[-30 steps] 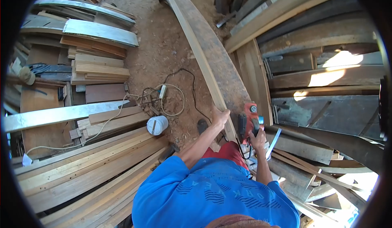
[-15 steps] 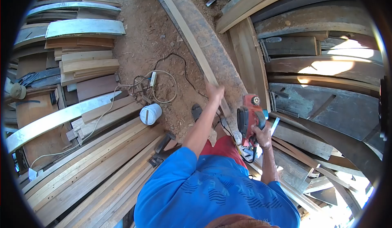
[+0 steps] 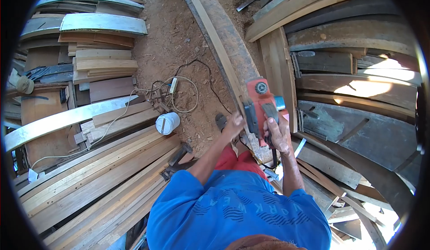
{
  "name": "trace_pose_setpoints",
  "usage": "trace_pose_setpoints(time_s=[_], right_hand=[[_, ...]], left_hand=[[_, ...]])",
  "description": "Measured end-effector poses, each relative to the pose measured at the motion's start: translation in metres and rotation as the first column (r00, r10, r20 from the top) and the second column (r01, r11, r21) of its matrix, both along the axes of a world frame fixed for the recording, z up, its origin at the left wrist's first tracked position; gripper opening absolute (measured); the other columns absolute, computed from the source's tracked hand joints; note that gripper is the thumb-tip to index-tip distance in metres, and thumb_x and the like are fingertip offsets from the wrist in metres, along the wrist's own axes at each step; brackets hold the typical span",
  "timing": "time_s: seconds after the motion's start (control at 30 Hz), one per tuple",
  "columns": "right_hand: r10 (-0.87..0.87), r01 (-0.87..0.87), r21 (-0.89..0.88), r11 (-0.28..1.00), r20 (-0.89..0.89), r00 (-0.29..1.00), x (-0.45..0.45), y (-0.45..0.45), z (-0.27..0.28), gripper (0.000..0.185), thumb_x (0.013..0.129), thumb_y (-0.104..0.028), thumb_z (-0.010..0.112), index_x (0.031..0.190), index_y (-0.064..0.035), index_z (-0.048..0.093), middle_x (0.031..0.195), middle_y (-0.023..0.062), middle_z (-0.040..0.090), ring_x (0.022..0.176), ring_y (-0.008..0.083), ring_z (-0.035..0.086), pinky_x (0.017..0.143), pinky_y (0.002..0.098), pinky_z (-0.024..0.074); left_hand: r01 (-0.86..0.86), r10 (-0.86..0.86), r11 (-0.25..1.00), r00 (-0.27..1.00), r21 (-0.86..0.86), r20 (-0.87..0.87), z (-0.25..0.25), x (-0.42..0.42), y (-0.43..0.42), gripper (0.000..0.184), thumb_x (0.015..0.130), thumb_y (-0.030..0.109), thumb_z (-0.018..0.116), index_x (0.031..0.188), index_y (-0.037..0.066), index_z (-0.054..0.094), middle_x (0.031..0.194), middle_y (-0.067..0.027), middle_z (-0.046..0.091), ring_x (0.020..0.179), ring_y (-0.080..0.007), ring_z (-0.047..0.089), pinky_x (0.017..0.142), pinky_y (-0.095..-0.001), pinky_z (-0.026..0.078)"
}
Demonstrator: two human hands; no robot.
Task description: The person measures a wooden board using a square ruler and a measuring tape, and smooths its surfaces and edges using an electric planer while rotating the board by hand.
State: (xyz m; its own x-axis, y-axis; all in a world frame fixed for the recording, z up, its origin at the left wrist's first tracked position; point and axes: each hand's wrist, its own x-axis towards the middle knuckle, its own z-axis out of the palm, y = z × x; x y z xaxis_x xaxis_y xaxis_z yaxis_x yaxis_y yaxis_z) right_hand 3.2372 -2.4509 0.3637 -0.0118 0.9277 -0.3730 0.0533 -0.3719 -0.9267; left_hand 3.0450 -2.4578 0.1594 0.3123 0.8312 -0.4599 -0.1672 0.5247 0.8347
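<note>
My right hand (image 3: 278, 133) is wrapped around the rear handle of a red electric planer (image 3: 258, 100). The planer is over the near part of a long worn plank (image 3: 228, 35), right beside a narrow wooden strip (image 3: 210, 33) lying along that plank's left edge. My left hand (image 3: 234, 125), fingers curled and slightly blurred, is at the near end of the strip, just left of the planer. The planer's body hides part of the strip and the plank. A dark cord hangs from the planer's handle end.
Stacked boards (image 3: 103, 160) lie at the left, and more timber (image 3: 345, 62) leans along the right. A white bucket (image 3: 167, 123) stands on the dusty ground near a power strip (image 3: 173, 85) and looped cables (image 3: 197, 93).
The planer has moved forward and left, onto the plank beside the strip. My left hand has slid back toward my body along the strip. The view has shifted slightly.
</note>
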Motion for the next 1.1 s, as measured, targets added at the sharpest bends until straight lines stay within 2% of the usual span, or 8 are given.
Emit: trace_pose_setpoints(time_s=[0.1,0.13,0.23,0.33,0.4,0.7,0.83,1.1], right_hand=[[0.077,-0.077,-0.029,0.997,0.005,0.997,-0.019,0.032,0.000,0.047,0.100,-0.046,0.053,0.098,0.0009,0.055,0.071,0.0025,0.057,0.057,0.0103,0.056,0.051,0.0276,0.0468],[0.118,-0.118,-0.023,0.993,0.013,0.993,-0.024,0.038,-0.010,0.048,0.102,-0.045,0.049,0.109,0.0018,0.055,0.071,0.0007,0.055,0.058,0.0073,0.052,0.051,0.0250,0.0439],[0.138,-0.139,0.013,0.990,0.019,0.990,-0.041,0.053,-0.022,0.047,0.100,-0.044,0.054,0.101,0.0027,0.056,0.070,0.0036,0.059,0.060,0.0097,0.058,0.053,0.0278,0.0490],[0.166,-0.166,-0.016,0.986,0.038,0.985,-0.056,0.074,-0.020,0.046,0.099,-0.041,0.056,0.107,0.0040,0.056,0.070,0.0039,0.060,0.060,0.0097,0.058,0.054,0.0280,0.0497],[0.180,-0.180,-0.011,0.984,0.054,0.982,-0.063,0.088,-0.023,0.046,0.099,-0.040,0.056,0.110,0.0047,0.056,0.070,0.0039,0.060,0.060,0.0102,0.058,0.055,0.0283,0.0498],[0.172,-0.190,0.098,0.977,0.168,0.971,-0.110,0.206,-0.044,0.036,0.102,-0.035,0.050,0.092,-0.0016,0.058,0.067,-0.0005,0.055,0.056,0.0075,0.055,0.051,0.0268,0.0450],[0.143,-0.167,0.136,0.976,0.172,0.975,-0.137,0.292,-0.053,0.041,0.102,-0.040,0.052,0.086,-0.0029,0.062,0.064,-0.0001,0.056,0.054,0.0080,0.055,0.050,0.0272,0.0450],[0.150,-0.168,0.205,0.964,0.099,0.984,-0.166,0.375,-0.038,0.044,0.101,-0.045,0.052,0.104,-0.0021,0.065,0.072,-0.0004,0.060,0.057,0.0075,0.055,0.051,0.0249,0.0442]], left_hand=[[0.362,-0.421,0.895,0.878,-0.260,-0.226,0.000,-0.014,-0.048,0.040,0.090,0.017,0.068,0.126,0.002,0.059,0.118,-0.0161,0.066,0.117,-0.0204,0.061,0.090,-0.0357,0.054],[0.487,-0.492,0.869,0.829,-0.088,-0.266,0.004,-0.012,-0.063,0.035,0.087,0.015,0.067,0.119,0.003,0.063,0.112,-0.0170,0.068,0.115,-0.0235,0.062,0.091,-0.0377,0.053],[0.691,-0.483,0.577,0.718,0.435,-0.500,0.005,0.007,-0.091,0.033,0.076,0.007,0.063,0.109,0.006,0.067,0.093,-0.0153,0.069,0.097,-0.0331,0.065,0.089,-0.0445,0.050],[0.755,-0.436,0.483,0.647,0.443,-0.626,-0.026,0.009,-0.113,0.018,0.073,0.006,0.064,0.091,0.004,0.064,0.086,-0.0169,0.065,0.079,-0.0370,0.062,0.074,-0.0477,0.049],[0.765,-0.487,0.545,0.623,0.345,-0.612,-0.018,-0.005,-0.095,0.021,0.074,0.007,0.063,0.095,0.005,0.065,0.089,-0.0156,0.065,0.088,-0.0347,0.062,0.083,-0.0470,0.048],[0.535,-0.274,0.832,0.624,0.145,-0.731,-0.010,-0.076,-0.037,0.026,0.082,0.021,0.064,0.101,0.002,0.063,0.094,-0.0195,0.066,0.095,-0.0376,0.063,0.089,-0.0483,0.048],[0.390,-0.108,0.896,0.658,0.214,-0.746,-0.009,-0.088,-0.017,0.031,0.083,0.023,0.068,0.103,0.001,0.063,0.097,-0.0243,0.066,0.096,-0.0410,0.064,0.084,-0.0502,0.050],[0.142,-0.042,0.986,0.721,0.088,-0.691,-0.003,-0.103,-0.006,0.025,0.084,0.019,0.068,0.095,0.000,0.055,0.082,-0.0243,0.064,0.083,-0.0453,0.065,0.071,-0.0480,0.051]])
